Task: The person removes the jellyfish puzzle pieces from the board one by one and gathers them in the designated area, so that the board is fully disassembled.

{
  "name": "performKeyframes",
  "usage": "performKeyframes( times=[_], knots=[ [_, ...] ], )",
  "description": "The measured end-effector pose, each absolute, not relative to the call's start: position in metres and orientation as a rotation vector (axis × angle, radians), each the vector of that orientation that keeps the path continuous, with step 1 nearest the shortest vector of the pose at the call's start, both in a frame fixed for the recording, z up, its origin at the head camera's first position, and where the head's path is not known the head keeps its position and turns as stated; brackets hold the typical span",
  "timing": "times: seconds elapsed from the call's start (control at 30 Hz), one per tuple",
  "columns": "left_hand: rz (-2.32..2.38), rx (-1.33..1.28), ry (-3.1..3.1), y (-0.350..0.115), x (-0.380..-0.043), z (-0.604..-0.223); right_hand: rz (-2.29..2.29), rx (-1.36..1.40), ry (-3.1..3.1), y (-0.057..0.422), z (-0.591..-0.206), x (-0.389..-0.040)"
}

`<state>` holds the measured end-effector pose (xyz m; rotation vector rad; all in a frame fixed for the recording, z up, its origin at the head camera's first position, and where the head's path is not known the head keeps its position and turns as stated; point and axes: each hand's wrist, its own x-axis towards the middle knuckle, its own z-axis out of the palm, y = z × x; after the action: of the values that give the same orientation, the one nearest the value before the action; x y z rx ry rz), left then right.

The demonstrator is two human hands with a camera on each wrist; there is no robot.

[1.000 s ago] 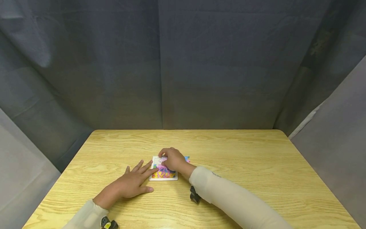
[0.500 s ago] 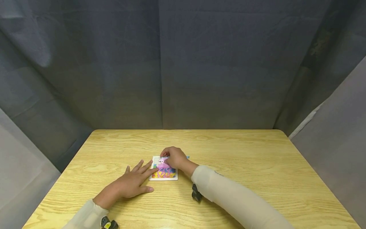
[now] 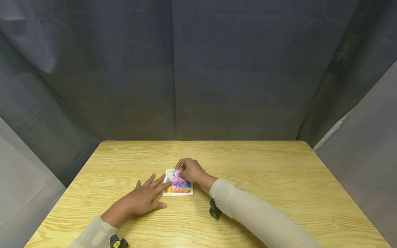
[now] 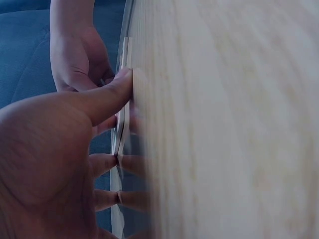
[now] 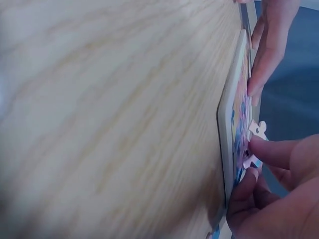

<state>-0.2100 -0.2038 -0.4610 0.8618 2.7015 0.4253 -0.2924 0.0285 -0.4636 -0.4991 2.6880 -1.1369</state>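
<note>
A jigsaw puzzle (image 3: 176, 194) in a white frame lies on the table, its picture pink, blue and yellow. My left hand (image 3: 143, 199) is spread flat at its left side, the fingertips over the frame's edge and one finger reaching onto the picture. Over the upper part of the puzzle, my right hand (image 3: 190, 171) pinches a pink jigsaw piece (image 5: 257, 129) between thumb and fingers. That piece stands tilted up from the board in the right wrist view. My right hand hides the board's upper right corner.
A blue bit of a puzzle piece (image 3: 204, 170) shows past the right hand. The wood-grain table (image 3: 263, 179) extends around the board, with a dark curtain (image 3: 235, 75) behind its far edge. Both forearms wear wrist cameras.
My right hand has shifted slightly right with the pink jigsaw piece, which now sits lower over the picture. The left hand has stayed in place.
</note>
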Motion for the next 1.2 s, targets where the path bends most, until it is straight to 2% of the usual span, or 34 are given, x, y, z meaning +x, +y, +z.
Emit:
performKeyframes(
  times=[0.73,1.2],
  knots=[
    [0.423,0.851,2.684,-0.202,-0.211,-0.456,-1.202,-0.497,2.595,0.037,-0.461,-0.295],
    [0.237,0.763,2.737,-0.181,-0.210,-0.455,-1.175,-0.520,2.639,0.037,-0.464,-0.297]
  ],
)
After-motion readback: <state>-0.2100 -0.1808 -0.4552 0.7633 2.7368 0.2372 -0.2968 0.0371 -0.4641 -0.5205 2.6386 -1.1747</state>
